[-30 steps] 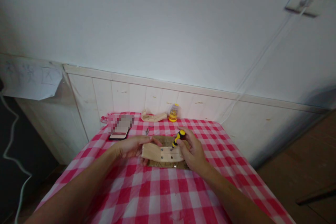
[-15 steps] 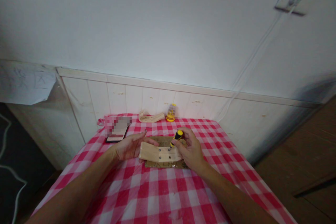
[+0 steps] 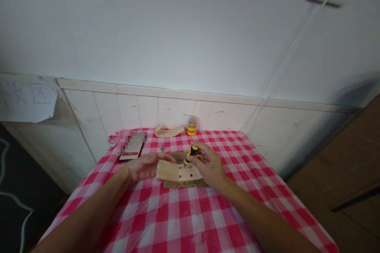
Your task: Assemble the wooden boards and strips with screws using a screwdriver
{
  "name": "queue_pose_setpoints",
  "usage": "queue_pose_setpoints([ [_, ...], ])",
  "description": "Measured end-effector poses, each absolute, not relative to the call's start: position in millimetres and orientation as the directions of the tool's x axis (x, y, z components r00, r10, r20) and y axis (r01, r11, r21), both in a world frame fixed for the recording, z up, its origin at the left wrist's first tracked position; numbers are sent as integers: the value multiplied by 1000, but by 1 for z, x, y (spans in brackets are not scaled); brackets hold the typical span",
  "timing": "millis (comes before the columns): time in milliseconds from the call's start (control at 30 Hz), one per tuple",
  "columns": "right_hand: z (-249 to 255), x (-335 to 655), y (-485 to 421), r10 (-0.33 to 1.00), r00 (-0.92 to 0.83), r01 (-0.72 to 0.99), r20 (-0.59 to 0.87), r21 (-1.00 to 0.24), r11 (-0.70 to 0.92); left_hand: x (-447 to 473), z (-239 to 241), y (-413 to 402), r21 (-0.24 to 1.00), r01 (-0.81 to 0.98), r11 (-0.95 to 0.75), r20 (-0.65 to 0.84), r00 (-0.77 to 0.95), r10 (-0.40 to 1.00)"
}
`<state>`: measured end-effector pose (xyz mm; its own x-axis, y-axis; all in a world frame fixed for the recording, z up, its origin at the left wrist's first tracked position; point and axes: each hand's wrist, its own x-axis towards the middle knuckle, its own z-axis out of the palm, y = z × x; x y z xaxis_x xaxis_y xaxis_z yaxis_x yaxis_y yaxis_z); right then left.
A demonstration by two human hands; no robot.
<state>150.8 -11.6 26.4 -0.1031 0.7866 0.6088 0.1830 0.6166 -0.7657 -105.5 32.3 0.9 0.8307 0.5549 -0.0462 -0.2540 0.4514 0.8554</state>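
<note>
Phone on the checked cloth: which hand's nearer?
Left. The left hand is close to the phone, just in front and slightly right, by the wooden piece. The right hand is much farther right, holding the screwdriver.

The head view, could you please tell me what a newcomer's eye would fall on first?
Probably the red checked tablecloth, across the lower middle. Over it, the right hand holds a yellow screwdriver at a wooden piece, whose left end the left hand touches.

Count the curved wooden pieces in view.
2: the front piece, between the left hand and right hand; the rear piece, beside the yellow container. Others may be hidden.
</note>
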Motion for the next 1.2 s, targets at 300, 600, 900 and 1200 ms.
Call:
queue_pose_setpoints([
  [300, 30, 145, -4, 826, -143, 116, 545, -820, 561, -110, -9, 37, 865, -266, 425, -17, 831, 556],
  [600, 42, 142, -6, 798, -252, 285, 547, -746, 601, -108, -15, 40, 876, -253, 411, -35, 817, 576],
  [900, 61, 140, -6, 725, -438, 438, 531, -578, 688, -105, -12, 38, 860, -289, 420, -2, 822, 570],
  [1200, 45, 142, -8, 721, -343, 419, 602, -589, 691, -104, -10, 38, 858, -278, 432, -16, 826, 563],
])
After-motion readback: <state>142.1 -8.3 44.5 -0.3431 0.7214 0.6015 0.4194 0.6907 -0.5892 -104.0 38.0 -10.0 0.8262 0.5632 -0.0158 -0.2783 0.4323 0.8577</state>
